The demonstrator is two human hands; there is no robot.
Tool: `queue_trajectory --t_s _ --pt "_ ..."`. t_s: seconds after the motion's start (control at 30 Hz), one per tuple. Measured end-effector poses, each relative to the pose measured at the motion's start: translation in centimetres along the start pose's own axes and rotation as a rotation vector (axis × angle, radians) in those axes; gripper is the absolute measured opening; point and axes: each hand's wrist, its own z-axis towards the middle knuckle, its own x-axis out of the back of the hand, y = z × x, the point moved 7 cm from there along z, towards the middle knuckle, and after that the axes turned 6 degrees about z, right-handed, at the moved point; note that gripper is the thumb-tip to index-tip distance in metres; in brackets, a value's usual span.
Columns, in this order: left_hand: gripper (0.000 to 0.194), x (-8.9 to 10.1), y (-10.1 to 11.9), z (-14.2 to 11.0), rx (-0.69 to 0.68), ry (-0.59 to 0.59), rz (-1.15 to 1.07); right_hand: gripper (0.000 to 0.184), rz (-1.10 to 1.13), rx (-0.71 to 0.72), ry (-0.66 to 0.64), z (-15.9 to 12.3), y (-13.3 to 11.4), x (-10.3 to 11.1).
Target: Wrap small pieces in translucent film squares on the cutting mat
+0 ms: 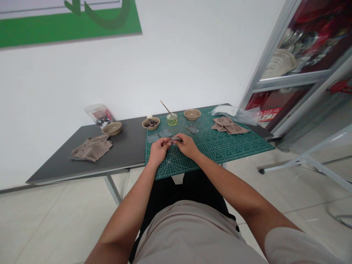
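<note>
Over the green cutting mat point(220, 146), my left hand point(159, 149) and my right hand point(187, 145) meet, both pinched on a small dark grey piece point(176, 139) held between their fingertips. Two flat grey squares point(160, 135) lie on the mat just beyond my hands, and another grey piece point(193, 129) lies a little farther right. A small glass of yellow-green liquid point(172, 119) with a thin stick in it stands behind them.
The grey table point(121, 146) carries a bowl of dark pieces point(150, 123), two empty tan bowls point(111, 128) point(192, 114), a tipped plastic jar point(98, 113), two beige cloths point(92, 147) point(228, 125) and a clear bag point(242, 114). A glass-door cabinet point(302, 58) stands at right.
</note>
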Motion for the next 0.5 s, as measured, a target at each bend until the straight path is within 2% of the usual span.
queue_trajectory --t_s 0.23,0.5 --pt "0.026 0.05 0.08 -0.03 0.008 0.007 -0.016 0.008 0.02 -0.023 0.041 0.23 0.43 0.08" --pt "0.024 0.17 0.28 0.01 0.021 0.009 -0.01 0.009 0.026 -0.027 -0.037 0.14 0.2 -0.18"
